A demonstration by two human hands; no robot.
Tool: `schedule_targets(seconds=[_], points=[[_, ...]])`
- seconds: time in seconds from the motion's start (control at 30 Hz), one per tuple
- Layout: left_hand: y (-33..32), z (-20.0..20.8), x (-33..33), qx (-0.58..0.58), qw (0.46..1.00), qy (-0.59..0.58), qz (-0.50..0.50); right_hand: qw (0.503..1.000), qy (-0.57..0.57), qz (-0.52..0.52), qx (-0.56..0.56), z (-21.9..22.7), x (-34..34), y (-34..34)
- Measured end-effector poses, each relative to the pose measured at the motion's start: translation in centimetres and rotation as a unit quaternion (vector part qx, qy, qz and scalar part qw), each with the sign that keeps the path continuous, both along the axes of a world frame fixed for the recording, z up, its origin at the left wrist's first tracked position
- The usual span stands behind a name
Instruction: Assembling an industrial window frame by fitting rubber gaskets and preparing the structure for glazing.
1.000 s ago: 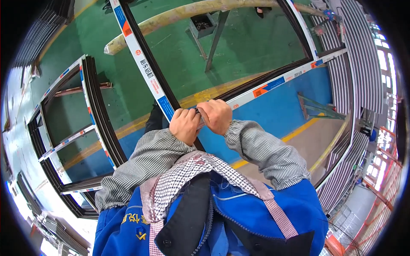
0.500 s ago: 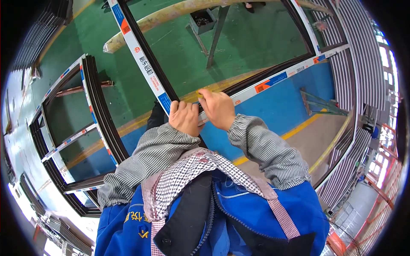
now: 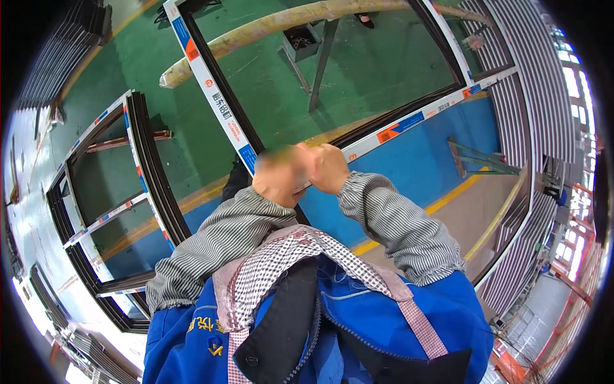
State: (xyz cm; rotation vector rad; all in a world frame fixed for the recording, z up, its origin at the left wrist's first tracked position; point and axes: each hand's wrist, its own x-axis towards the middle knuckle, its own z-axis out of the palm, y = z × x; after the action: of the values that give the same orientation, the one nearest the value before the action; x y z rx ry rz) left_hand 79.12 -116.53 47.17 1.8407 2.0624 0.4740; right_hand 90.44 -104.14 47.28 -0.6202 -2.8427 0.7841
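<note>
A large dark window frame (image 3: 409,123) spans the area in front of me, its faces covered with white, blue and orange protective film. Both hands are at its near corner, where two bars meet. My left hand (image 3: 276,178) is over that corner, its fingers smeared by motion. Right beside it, my right hand (image 3: 330,169) is closed, fingers curled in toward the left one. A blurred yellowish patch shows above the left fingers; I cannot make out what it is. The corner joint itself is mostly hidden behind the hands.
Another set of filmed dark frames (image 3: 137,160) stands to the left. A long wrapped roll (image 3: 256,35) and a grey box (image 3: 300,40) on a metal stand are beyond the frame. Stacked metal profiles (image 3: 543,83) line the right side. A shoe (image 3: 366,21) shows at the top.
My left hand has turned and shifted toward the right hand, blurring. My right hand has moved slightly left and its fingers are less distinct. The window frame looks nearly unmoved.
</note>
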Motion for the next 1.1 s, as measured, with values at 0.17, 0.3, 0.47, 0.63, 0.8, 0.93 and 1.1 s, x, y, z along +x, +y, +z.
schedule_targets(seconds=[0.17,0.3,0.47,0.63,0.8,0.93,1.1], points=[[-0.6,0.6,0.1,0.056,0.998,0.007,0.024,0.999,-0.028,-0.016,0.004,0.1,-0.1,0.1],[-0.1,-0.1,-0.6,0.046,0.998,-0.029,0.008,0.999,-0.047,0.005,0.0,0.2,-0.5,0.2],[-0.5,0.2,-0.8,-0.005,0.998,-0.066,0.005,0.998,-0.054,0.023,-0.007,-0.1,-0.1,0.3],[-3.7,6.0,-5.6,0.078,0.993,-0.043,0.079,0.987,0.111,-0.111,-0.013,-0.1,3.2,2.2],[-5.4,5.2,-4.3,0.049,0.996,-0.038,0.061,0.991,0.114,-0.066,-0.03,1.0,2.3,0.7],[-3.8,3.1,-0.9,0.047,0.996,-0.038,0.061,0.993,0.1,0.005,-0.06,0.6,0.4,-2.0],[-3.3,2.0,0.2,0.089,0.992,-0.012,0.092,0.987,0.155,-0.002,-0.049,0.1,-0.3,-3.1]])
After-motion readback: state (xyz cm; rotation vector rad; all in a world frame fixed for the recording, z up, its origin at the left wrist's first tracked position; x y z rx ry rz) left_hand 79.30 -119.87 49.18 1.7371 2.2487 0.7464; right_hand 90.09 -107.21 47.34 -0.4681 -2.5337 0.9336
